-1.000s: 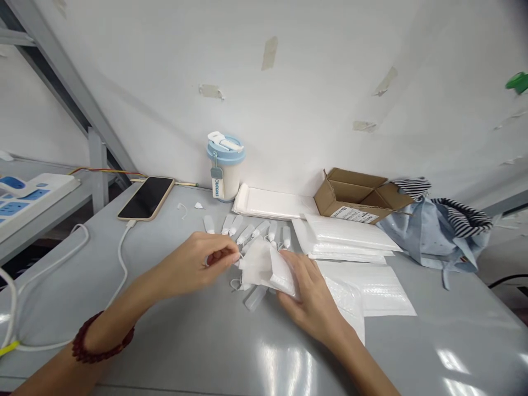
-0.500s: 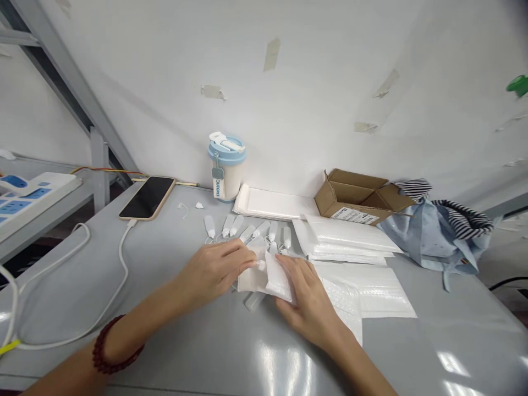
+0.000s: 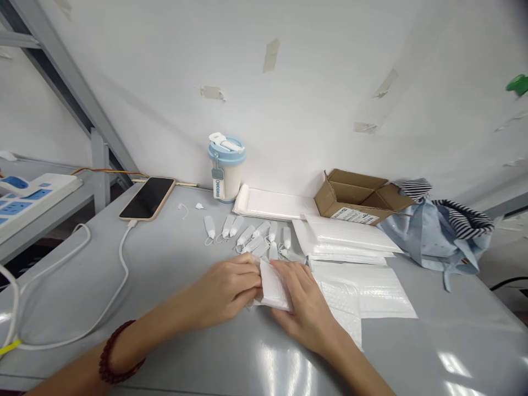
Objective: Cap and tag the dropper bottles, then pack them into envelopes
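A small white bubble mailer (image 3: 275, 287) is held low over the table, its mouth facing left. My right hand (image 3: 304, 302) grips it from the right, thumb below and fingers over the top. My left hand (image 3: 231, 287) is closed, its fingertips tucked into the mailer's mouth; whatever they hold is hidden there. Just beyond both hands lie several small translucent squeeze bottles (image 3: 246, 235) with white caps on thin loops. More white bubble mailers (image 3: 385, 290) spread out to the right, with a thicker stack (image 3: 350, 236) behind them.
A blue-lidded cup (image 3: 227, 170) stands by the wall, near a flat pile of white mailers (image 3: 276, 203). An open cardboard box (image 3: 350, 209) and a light-blue cloth bag (image 3: 429, 231) sit at the right. Leftward lie a phone (image 3: 147, 198), its white cable (image 3: 122, 253) and a power strip (image 3: 37, 198).
My left fingers have moved deeper into the mailer's mouth. A white tip that showed there is now hidden, and the mailer has turned slightly and sits a little lower.
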Tool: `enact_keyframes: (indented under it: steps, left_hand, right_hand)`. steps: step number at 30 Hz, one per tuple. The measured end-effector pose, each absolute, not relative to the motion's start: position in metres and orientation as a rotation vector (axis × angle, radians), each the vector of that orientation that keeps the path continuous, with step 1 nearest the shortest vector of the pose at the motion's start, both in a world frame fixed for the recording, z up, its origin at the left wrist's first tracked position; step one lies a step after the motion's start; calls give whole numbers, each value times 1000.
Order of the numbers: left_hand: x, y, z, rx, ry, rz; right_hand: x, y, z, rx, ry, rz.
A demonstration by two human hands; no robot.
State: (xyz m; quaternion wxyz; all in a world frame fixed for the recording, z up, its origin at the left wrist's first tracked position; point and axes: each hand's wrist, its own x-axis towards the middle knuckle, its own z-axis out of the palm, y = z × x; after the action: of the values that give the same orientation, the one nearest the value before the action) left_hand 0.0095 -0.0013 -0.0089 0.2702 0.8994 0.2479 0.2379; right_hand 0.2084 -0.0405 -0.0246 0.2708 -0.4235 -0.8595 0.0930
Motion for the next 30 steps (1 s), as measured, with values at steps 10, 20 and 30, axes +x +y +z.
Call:
enact_keyframes:
  steps: [10, 20, 30]
  left_hand:
    - [3, 1, 3, 2252, 824, 1092]
    - [-16, 12, 6, 1271, 1342, 1578]
    - [-10, 3, 16, 1491, 1515, 1390]
  right_hand:
    - [215, -40, -19, -1181, -2216, 186]
    - [238, -45, 2, -910, -1937, 64]
    - [244, -57, 12, -900, -1529, 80]
